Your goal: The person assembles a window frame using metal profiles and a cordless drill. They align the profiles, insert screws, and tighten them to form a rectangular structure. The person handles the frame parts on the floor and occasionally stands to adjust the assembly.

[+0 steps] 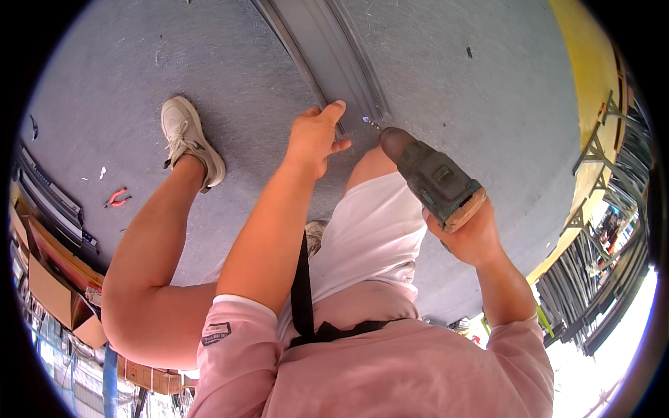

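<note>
A long dark grey metal profile (324, 52) with raised side rails extends from the top of the view toward me. At its near end is my left hand (311, 143), thumb and fingers closed around the left rail. My right hand (470, 233) grips a dark cordless drill (435, 177), its handle mostly hidden under the palm. From the chuck, a thin drill bit (370, 122) points up and left, close to the profile's near right corner. Whether the tip touches the metal I cannot tell.
Red-handled pliers (118, 198) lie on the grey floor (251, 70) at the left, near small white scraps. An open cardboard box (59, 292) and dark profiles (52, 195) line the left edge. Racks of long dark bars (585, 292) stand at the right beside a yellow floor strip (575, 42).
</note>
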A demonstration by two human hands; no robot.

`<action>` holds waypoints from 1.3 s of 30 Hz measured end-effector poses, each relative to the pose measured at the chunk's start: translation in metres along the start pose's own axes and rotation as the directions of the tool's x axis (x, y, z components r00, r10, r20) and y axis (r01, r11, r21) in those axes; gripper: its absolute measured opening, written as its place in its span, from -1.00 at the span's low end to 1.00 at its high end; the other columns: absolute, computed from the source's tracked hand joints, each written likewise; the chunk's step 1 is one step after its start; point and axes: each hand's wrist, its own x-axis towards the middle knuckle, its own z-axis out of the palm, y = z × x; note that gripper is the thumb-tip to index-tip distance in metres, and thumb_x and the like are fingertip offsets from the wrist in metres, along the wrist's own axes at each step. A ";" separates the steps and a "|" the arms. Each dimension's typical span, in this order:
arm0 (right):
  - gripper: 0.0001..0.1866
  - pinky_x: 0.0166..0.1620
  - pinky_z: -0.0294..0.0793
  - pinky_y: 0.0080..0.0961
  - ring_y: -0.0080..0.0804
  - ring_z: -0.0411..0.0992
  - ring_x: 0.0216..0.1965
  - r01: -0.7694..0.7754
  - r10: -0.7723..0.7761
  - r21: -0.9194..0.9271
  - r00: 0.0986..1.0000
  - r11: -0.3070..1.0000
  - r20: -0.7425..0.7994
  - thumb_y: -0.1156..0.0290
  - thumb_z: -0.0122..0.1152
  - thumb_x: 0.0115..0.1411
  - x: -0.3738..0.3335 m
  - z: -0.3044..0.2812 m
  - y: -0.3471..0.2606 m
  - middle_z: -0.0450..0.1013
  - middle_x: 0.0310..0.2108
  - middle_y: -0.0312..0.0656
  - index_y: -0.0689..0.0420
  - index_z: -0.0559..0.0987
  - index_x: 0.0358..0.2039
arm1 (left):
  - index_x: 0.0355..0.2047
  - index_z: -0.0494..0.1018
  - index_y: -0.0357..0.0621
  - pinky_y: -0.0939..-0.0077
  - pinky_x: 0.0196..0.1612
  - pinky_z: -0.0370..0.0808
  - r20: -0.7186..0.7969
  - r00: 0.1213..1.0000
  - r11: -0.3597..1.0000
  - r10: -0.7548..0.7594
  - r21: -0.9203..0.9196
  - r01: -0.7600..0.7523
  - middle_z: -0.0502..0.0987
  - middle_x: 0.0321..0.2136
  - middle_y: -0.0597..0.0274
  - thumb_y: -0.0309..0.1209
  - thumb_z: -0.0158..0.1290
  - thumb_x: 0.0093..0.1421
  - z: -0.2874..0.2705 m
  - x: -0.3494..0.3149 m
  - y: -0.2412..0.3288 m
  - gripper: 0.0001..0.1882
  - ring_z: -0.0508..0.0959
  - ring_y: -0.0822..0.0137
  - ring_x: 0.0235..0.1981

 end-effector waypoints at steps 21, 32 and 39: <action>-0.52 -0.15 0.53 -0.45 -0.33 0.56 -0.24 0.271 -0.296 0.198 0.949 0.942 0.111 0.49 0.43 -0.06 -0.023 0.007 0.010 0.58 -0.22 -0.20 0.15 0.54 -0.06 | -0.28 0.45 -0.22 0.70 -0.65 0.15 0.277 0.940 0.979 -0.200 0.028 0.200 0.40 -0.59 0.33 -0.07 -0.02 0.39 -0.024 -0.091 0.023 -0.59 0.30 0.54 -0.59; -0.23 -0.08 0.54 -0.49 -0.31 0.59 -0.14 0.266 -0.280 0.149 0.956 0.952 0.083 0.45 0.46 -0.05 -0.022 0.018 0.016 0.57 -0.09 -0.10 0.22 0.39 0.21 | -0.32 0.45 -0.20 0.65 -0.54 0.29 0.276 0.952 0.974 -0.134 -0.138 0.178 0.43 -0.55 0.34 -0.10 -0.01 0.39 -0.022 -0.086 -0.007 -0.62 0.35 0.51 -0.54; -0.21 0.01 0.48 -0.51 -0.45 0.52 -0.06 0.119 -0.128 0.097 0.987 0.988 0.096 0.51 0.42 -0.03 -0.019 0.001 0.003 0.56 -0.06 -0.14 0.23 0.35 0.26 | 0.21 0.18 -0.17 0.39 -0.33 0.50 0.046 0.996 0.995 -0.075 0.070 0.072 0.45 -0.17 0.00 0.35 -0.11 0.24 -0.028 -0.048 -0.002 -0.13 0.50 0.30 -0.36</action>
